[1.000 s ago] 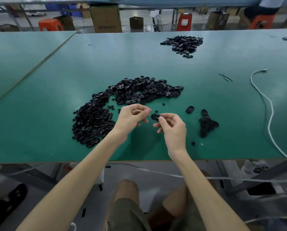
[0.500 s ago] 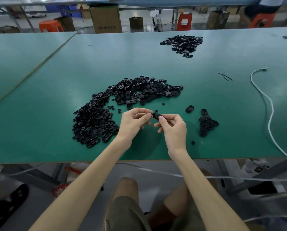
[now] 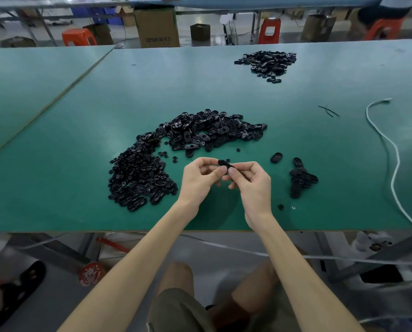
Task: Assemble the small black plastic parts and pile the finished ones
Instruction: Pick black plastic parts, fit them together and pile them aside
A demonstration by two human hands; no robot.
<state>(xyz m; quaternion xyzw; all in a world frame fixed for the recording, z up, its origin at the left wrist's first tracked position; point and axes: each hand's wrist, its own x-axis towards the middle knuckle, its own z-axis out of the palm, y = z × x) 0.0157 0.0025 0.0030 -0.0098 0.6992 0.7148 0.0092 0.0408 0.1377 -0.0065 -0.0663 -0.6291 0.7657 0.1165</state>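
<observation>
A small black plastic part (image 3: 224,164) is held above the green table (image 3: 56,188), close to its front edge. My left hand (image 3: 200,180) and my right hand (image 3: 252,183) both pinch it between thumb and fingertips, and the two hands touch. A big heap of loose black parts (image 3: 166,154) curves from the left round to behind my hands. Right of my hands lies a small pile of black parts (image 3: 300,178), with a single oval part (image 3: 276,157) beside it.
Another heap of black parts (image 3: 267,62) lies at the far side of the table. A white cable (image 3: 391,149) runs down the right side. Two tiny pieces (image 3: 286,207) lie near the front edge. Boxes and orange stools stand beyond the table.
My left hand has moved right to meet my right hand, and its fingers have closed onto the black part that my right hand held alone before.
</observation>
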